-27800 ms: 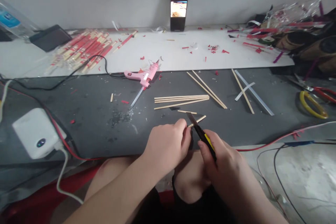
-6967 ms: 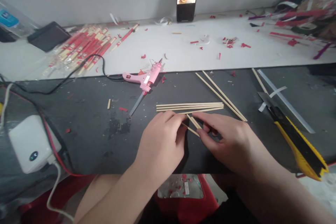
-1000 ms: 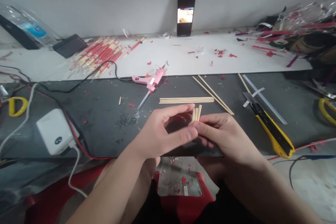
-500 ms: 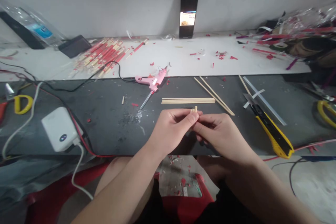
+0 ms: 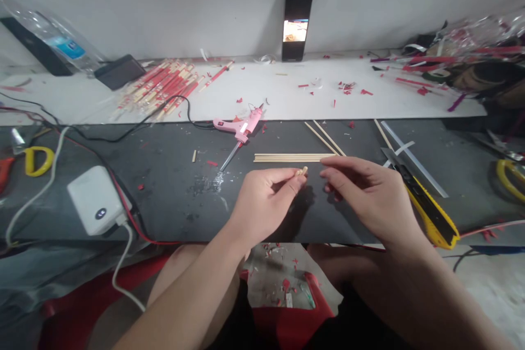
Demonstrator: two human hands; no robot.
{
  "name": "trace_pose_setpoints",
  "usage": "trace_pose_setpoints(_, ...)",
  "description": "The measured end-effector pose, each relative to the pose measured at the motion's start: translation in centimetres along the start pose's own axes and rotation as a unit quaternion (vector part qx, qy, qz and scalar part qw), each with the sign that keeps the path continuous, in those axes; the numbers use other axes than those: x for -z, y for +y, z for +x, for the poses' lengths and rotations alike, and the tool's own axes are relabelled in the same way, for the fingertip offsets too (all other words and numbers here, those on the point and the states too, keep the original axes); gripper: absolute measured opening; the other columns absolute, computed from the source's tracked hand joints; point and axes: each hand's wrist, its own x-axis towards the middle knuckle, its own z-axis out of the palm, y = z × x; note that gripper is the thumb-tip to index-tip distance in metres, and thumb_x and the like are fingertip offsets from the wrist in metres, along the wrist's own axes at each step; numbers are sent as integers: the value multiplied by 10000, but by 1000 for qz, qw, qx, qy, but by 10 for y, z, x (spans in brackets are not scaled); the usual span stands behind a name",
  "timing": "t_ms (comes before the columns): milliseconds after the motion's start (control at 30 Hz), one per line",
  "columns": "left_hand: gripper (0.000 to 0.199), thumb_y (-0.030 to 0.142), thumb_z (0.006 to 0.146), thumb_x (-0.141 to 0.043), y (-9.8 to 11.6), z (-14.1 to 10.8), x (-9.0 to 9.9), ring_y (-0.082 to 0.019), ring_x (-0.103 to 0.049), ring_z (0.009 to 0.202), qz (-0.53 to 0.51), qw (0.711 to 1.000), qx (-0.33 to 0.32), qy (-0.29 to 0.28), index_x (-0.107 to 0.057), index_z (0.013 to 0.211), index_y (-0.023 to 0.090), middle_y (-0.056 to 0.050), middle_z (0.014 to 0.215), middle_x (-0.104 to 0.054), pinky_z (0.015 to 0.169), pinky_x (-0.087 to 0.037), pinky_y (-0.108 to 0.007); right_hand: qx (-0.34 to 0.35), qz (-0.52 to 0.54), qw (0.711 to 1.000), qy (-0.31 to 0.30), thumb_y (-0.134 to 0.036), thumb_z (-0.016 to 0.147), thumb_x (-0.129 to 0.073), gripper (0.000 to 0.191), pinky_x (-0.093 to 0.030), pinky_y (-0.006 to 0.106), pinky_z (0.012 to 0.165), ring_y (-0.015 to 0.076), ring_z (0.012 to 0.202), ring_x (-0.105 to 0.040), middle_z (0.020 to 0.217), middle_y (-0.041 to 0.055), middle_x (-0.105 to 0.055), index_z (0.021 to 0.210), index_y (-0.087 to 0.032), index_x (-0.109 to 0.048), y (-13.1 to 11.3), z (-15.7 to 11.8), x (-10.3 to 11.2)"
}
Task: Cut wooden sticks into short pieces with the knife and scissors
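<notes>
Between the thumb and fingers of my left hand (image 5: 264, 199) is a small bundle of short wooden sticks (image 5: 302, 171). My right hand (image 5: 365, 191) is apart from it on the right, fingers spread and holding nothing, over the dark table. Just beyond my hands lie several long sticks (image 5: 287, 158) side by side. Two more sticks (image 5: 322, 138) slant behind my right hand, which hides their near ends. A pink glue gun (image 5: 241, 126) rests on its side at the back, its glue stick pointing toward me. Right of my right hand is a yellow cutter (image 5: 435, 213).
A phone (image 5: 297, 24) leans on the wall. Red-wrapped chopsticks (image 5: 164, 85) lie on the white board (image 5: 262, 82). Left are a white power bank (image 5: 96, 199), cables and yellow-handled scissors (image 5: 39, 161). Plastic wrappers (image 5: 479, 38) are piled back right.
My right hand has let go of the short sticks, opened and moved right, now covering the near ends of the slanting sticks. My left hand still holds the bundle.
</notes>
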Motion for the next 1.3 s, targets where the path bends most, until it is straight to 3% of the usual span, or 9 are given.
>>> trace_pose_setpoints(133,228,273,1001,-640,0,-2,-7,-155,-716,832,55,996,-67,-24,-803,1159,296,2,955,-807,742,-555,-284,163,-84,983,-5,-219,959,-682,160,-563,291,821,155,904,-718,1029,22,-787,1078,-248,-785,0,0,0)
trace_pose_setpoints(200,242,254,1007,-634,1,-2,-9,-144,-708,803,62,994,-83,-35,-795,1180,305,8,929,-806,731,-545,-276,210,-99,972,-25,-158,956,-675,161,-556,287,871,152,956,-717,1036,21,-788,1051,-234,-779,-3,0,-1)
trace_pose_setpoints(333,240,256,1009,-639,5,-1,-8,-151,-727,886,60,993,-95,-40,-787,1193,298,-3,1021,-809,774,-548,-273,238,-112,964,-32,-127,935,-700,164,-555,261,858,138,934,-716,1019,18,-785,1058,-214,-764,-6,-2,0)
trace_pose_setpoints(533,204,224,1019,-606,5,-3,-8,-145,-687,784,163,980,-107,-44,-809,1003,246,0,869,-778,699,-492,-276,258,-148,954,-50,-123,956,-666,160,-550,281,848,153,931,-698,1025,40,-757,1060,-201,-758,-5,-4,0)
trace_pose_setpoints(700,213,211,1019,-584,6,-6,-6,-136,-644,721,196,973,-97,-67,-791,981,237,10,828,-759,652,-453,-277,264,-214,937,-85,-138,1009,-569,166,-527,293,803,160,880,-685,980,45,-746,1025,-182,-729,-6,-8,-3)
trace_pose_setpoints(900,191,227,991,-625,14,-10,1,-152,-692,751,198,975,-69,-69,-801,1052,266,11,888,-794,658,-487,-285,146,-184,970,-67,-190,969,-627,140,-509,253,727,143,808,-697,902,-6,-764,932,-228,-757,-10,-10,-6)
trace_pose_setpoints(1033,136,298,964,-678,7,-9,9,-178,-744,810,166,985,-34,-37,-804,1011,275,4,947,-811,712,-559,-303,-32,-65,997,-33,-359,926,-709,161,-521,257,597,147,626,-679,726,-4,-744,912,-218,-788,-8,-6,-3)
trace_pose_setpoints(1167,137,323,937,-715,-8,-4,11,-188,-750,764,113,993,-11,-30,-781,1044,268,-8,894,-806,703,-601,-324,-168,78,982,-30,-449,832,-804,298,-530,242,555,123,530,-640,644,10,-714,914,-163,-783,2,1,0)
trace_pose_setpoints(1300,172,259,933,-710,-12,-1,5,-187,-735,781,176,982,-67,2,-765,1096,255,-20,932,-799,737,-599,-341,-230,131,964,-4,-400,785,-833,288,-538,221,536,108,519,-632,639,27,-712,868,-130,-779,14,4,0)
